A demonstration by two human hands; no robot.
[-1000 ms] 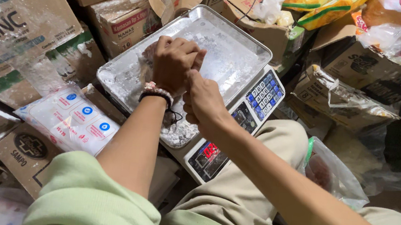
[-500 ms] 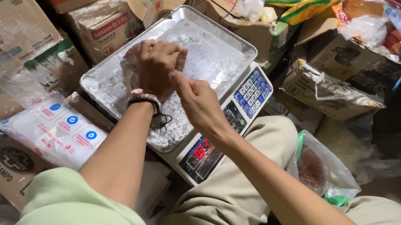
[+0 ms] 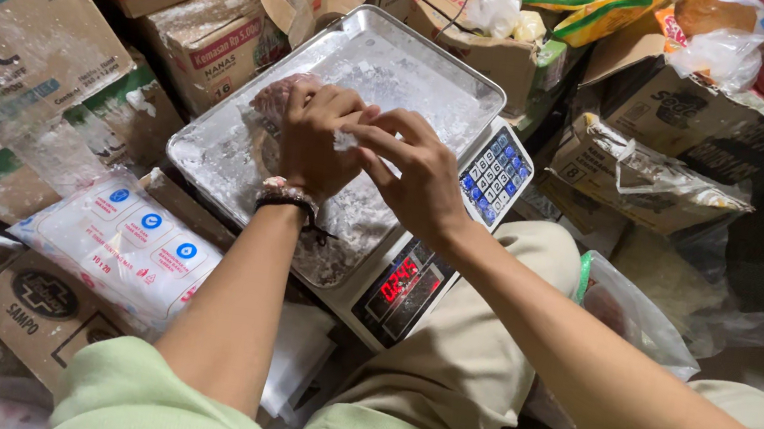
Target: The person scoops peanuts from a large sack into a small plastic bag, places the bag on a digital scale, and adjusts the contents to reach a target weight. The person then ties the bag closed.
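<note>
Both forearms reach forward over the metal tray [image 3: 215,162] on the scale [image 3: 455,242]. The left hand [image 3: 314,140] curls palm-down, fingers grasping a clear bag of reddish goods [image 3: 272,101]; the right hand [image 3: 410,175] pinches the bag's top between them.

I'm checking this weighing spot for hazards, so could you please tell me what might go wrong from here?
The metal tray overhangs the digital scale on both sides, and both the left hand and right hand work the small clear bag above it; pressing down could tip the tray or skew the reading. White powder coats the tray near the scale's keypad and might get into the keys.
</note>
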